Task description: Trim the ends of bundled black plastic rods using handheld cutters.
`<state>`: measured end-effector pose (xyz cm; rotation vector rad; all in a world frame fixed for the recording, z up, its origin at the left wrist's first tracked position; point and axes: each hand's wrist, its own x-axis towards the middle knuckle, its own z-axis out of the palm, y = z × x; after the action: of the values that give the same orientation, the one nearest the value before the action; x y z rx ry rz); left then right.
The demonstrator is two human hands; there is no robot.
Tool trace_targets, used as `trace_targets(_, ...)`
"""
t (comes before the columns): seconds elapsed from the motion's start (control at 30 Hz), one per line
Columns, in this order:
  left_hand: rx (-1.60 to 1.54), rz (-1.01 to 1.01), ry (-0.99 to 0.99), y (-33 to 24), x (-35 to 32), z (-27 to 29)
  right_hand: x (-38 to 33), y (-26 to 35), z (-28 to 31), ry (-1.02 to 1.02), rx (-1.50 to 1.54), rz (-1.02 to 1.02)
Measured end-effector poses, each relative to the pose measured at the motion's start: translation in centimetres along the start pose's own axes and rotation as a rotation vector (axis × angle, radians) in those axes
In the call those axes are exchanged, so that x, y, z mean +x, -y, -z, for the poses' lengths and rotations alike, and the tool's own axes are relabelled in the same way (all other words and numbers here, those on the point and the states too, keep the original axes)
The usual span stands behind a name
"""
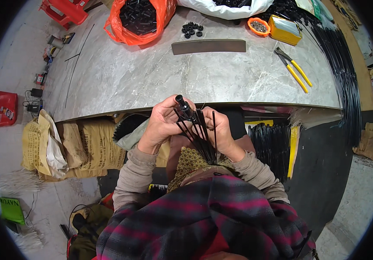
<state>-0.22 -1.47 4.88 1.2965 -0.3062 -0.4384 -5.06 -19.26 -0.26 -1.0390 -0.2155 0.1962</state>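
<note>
At the worktop's [130, 73] near edge, the left hand [162, 119] grasps a black tube [184, 106] and the right hand [221, 130] pinches thin black rods [207, 149] (their lower ends point lapward). A steady tube and unbent rods would probably serve best.

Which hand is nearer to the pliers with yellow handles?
Right. The right hand is below-left of the pliers in the picture; the left hand is farther left.
</note>
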Motion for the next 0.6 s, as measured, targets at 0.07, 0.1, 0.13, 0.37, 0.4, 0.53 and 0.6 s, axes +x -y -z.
trace_targets(0.07,-0.020,-0.027,0.000,0.3,-0.1,0.1,-0.1,-0.1,-0.2,-0.003,0.052,-0.019)
trace_targets(0.1,-0.020,-0.024,0.001,0.3,-0.2,0.1,-0.1,-0.1,-0.2,-0.005,0.053,-0.020)
trace_targets(0.13,-0.020,-0.016,-0.033,0.3,-0.3,-0.1,-0.1,-0.2,-0.3,-0.026,0.031,-0.017)
trace_targets(0.37,0.007,-0.040,-0.171,0.2,-0.9,-1.1,0.1,-0.4,-0.6,-0.074,-0.047,-0.004)
trace_targets(0.4,0.007,-0.039,-0.174,0.3,-0.8,-0.9,0.1,-0.4,-0.6,-0.071,-0.045,-0.006)
trace_targets(0.53,-0.052,-0.013,-0.061,0.8,-0.4,0.3,0.1,-0.7,-0.6,-0.066,-0.115,0.033)
trace_targets(0.6,-0.097,-0.003,-0.022,0.9,-0.4,0.4,0.0,-0.7,-0.6,-0.064,-0.138,0.038)
